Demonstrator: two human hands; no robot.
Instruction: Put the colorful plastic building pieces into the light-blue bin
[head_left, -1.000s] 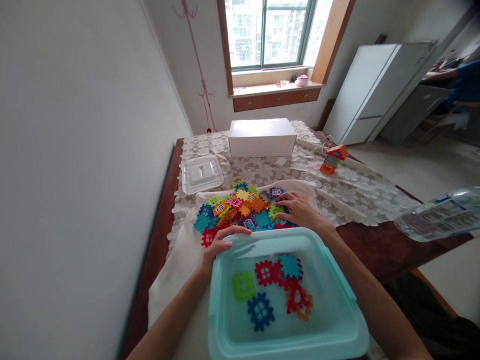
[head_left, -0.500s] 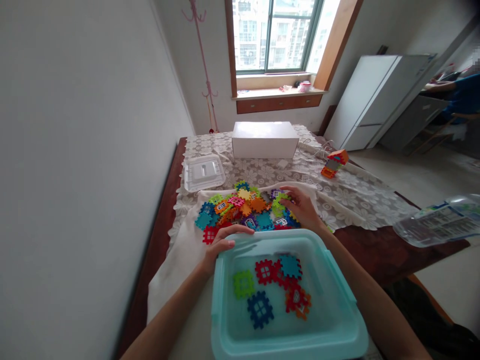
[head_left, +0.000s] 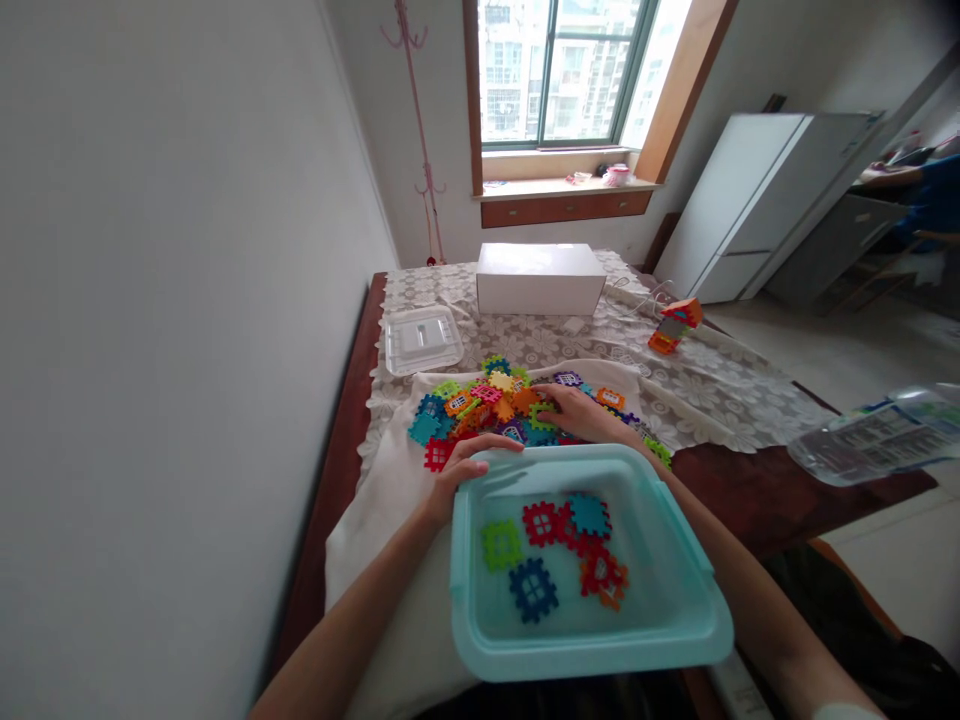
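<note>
A pale teal plastic bin (head_left: 591,655) tilts toward me at the near edge of the table. My left hand (head_left: 471,468) is closed over its far left rim. Inside lie several notched plastic building tiles, among them a dark blue window tile (head_left: 534,590), a lime green one (head_left: 502,544) and a turquoise one (head_left: 590,515). Beyond the bin spreads a heap of similar coloured tiles (head_left: 491,400) on a white cloth. My right hand (head_left: 581,415) reaches past the bin's far side into this heap, fingers pinched on a green tile (head_left: 541,414). The bin hides the heap's near edge.
A clear lid (head_left: 424,341) lies at the left of the lace-covered table, with a white box (head_left: 540,280) at the back. A small built tile model (head_left: 675,326) stands to the right. A plastic bottle (head_left: 881,435) is at the right edge. A wall runs along the left.
My right hand has moved left across the heap with the green tile. The bin has shifted slightly up and away, my left hand still on its rim. The view has turned a little left.
</note>
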